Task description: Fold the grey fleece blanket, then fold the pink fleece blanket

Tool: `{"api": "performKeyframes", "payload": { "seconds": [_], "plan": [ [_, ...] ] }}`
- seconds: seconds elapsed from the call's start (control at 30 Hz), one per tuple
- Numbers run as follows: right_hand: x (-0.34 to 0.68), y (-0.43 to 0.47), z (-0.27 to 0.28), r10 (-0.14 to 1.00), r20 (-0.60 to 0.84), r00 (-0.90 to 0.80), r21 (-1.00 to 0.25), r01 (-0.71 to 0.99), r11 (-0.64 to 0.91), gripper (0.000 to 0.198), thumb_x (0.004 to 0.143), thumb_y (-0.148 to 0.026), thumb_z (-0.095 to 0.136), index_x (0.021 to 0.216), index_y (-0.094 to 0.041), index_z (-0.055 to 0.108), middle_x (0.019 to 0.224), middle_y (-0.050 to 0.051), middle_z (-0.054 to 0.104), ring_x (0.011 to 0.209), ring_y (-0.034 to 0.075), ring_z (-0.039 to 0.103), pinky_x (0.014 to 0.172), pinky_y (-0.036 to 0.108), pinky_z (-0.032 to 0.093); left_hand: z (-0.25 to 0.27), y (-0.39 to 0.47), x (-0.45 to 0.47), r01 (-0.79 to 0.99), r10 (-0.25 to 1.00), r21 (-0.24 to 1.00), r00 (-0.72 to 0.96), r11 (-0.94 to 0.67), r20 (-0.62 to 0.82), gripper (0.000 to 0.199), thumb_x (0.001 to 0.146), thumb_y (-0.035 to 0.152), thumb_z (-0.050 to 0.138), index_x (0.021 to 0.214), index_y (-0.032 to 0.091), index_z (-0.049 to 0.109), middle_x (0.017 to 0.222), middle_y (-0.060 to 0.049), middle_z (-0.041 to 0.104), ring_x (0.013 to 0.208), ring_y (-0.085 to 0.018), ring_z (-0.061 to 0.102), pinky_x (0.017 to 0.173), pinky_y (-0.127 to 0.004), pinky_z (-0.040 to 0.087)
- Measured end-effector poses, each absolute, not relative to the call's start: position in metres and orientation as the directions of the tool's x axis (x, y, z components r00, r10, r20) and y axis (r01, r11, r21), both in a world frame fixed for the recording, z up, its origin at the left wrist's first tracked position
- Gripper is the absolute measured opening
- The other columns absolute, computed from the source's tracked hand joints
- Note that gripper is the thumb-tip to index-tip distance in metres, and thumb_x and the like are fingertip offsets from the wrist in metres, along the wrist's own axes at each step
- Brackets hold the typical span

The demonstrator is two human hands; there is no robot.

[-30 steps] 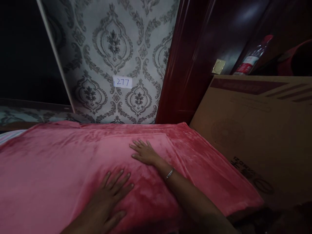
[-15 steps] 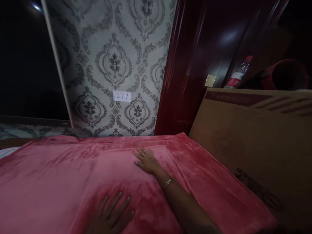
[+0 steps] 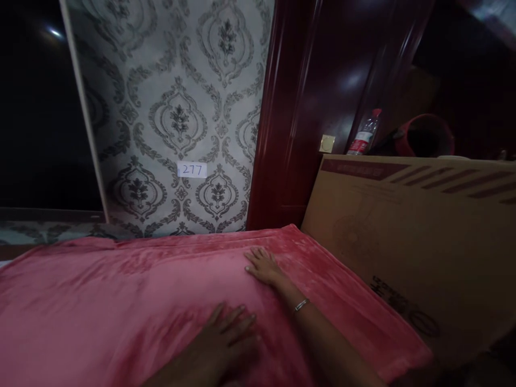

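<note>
Two hands lie flat on a pink fleece blanket (image 3: 121, 312), and around them the room is dim. Just to the right of the blanket a large cardboard box (image 3: 423, 236) stands on its edge, tilted, its printed face turned toward the bedding; its lower left corner meets the blanket's far right corner. Behind the box, along its top edge, a plastic bottle (image 3: 365, 137) with a red cap and red label stands upright, and near it sits a red round container (image 3: 423, 137), its contents too dark to tell. A dark red wooden door frame (image 3: 282, 123) rises behind the blanket, with a small pale square plate (image 3: 327, 143) fixed to the panel beside it. To the left of the frame the wall carries grey damask wallpaper (image 3: 177, 97), on which a small white label (image 3: 192, 170) reads 277. Further left is a dark pane edged by a white strip.

The blanket spreads across the whole lower view, plush and slightly shiny, with a folded layer showing as parallel ridges along its far edge. The right hand (image 3: 264, 267), a thin bracelet (image 3: 301, 305) on its wrist, rests palm down close to the far edge, fingers spread and released, grasping nothing. The left hand (image 3: 228, 336) lies nearer, also flat and released, fingers fanned on the fleece, apart from the right one.
</note>
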State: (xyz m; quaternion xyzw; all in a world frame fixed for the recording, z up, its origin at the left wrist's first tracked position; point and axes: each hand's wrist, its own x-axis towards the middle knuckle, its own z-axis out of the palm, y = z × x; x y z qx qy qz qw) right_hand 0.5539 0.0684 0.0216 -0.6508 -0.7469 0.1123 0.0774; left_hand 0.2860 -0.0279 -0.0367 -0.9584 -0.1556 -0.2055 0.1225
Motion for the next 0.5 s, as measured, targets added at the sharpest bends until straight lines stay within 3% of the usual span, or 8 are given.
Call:
{"api": "performKeyframes", "payload": {
  "seconds": [0.1, 0.2, 0.33, 0.5],
  "plan": [
    [0.556, 0.066, 0.008, 0.991, -0.021, -0.129, -0.314, 0.942, 0.116, 0.065, 0.099, -0.054, 0.04, 0.159, -0.033, 0.025, 0.169, 0.003, 0.009, 0.155, 0.031, 0.005, 0.12, 0.06, 0.003, -0.04, -0.018, 0.319, 0.19, 0.052, -0.302, 0.911, -0.934, 0.41, 0.065, 0.093, 0.054, 0.052, 0.154, 0.04, 0.032, 0.16, 0.0, 0.038, 0.147, -0.026, 0.034, 0.125, -0.052, 0.014],
    [0.558, 0.067, -0.002, 0.992, 0.015, -0.126, -0.357, 0.926, 0.123, 0.064, 0.1, -0.055, 0.039, 0.159, -0.034, 0.024, 0.169, 0.001, 0.008, 0.155, 0.03, 0.005, 0.12, 0.06, 0.004, -0.054, -0.013, 0.33, 0.172, -0.066, -0.462, 0.888, -0.87, 0.455, 0.059, 0.094, 0.05, 0.053, 0.15, 0.04, 0.039, 0.159, 0.001, 0.04, 0.146, -0.027, 0.035, 0.126, -0.051, 0.012],
    [0.562, 0.072, -0.009, 0.994, 0.034, -0.107, -0.38, 0.918, 0.112, 0.062, 0.1, -0.053, 0.039, 0.158, -0.036, 0.027, 0.169, 0.0, 0.011, 0.155, 0.031, 0.005, 0.119, 0.063, 0.008, -0.054, -0.019, 0.329, 0.191, -0.133, -0.558, 0.863, -0.808, 0.487, 0.056, 0.093, 0.056, 0.052, 0.146, 0.042, 0.045, 0.161, 0.0, 0.037, 0.145, -0.032, 0.035, 0.125, -0.058, 0.005],
    [0.564, 0.077, -0.018, 0.993, 0.059, -0.098, -0.411, 0.904, 0.114, 0.061, 0.1, -0.053, 0.039, 0.157, -0.037, 0.028, 0.169, -0.001, 0.012, 0.155, 0.031, 0.006, 0.118, 0.065, 0.011, -0.035, -0.026, 0.329, 0.115, -0.201, -0.608, 0.881, -0.786, 0.427, 0.05, 0.095, 0.054, 0.05, 0.144, 0.044, 0.047, 0.162, 0.006, 0.034, 0.144, -0.032, 0.036, 0.123, -0.06, -0.006]
  ]
}}
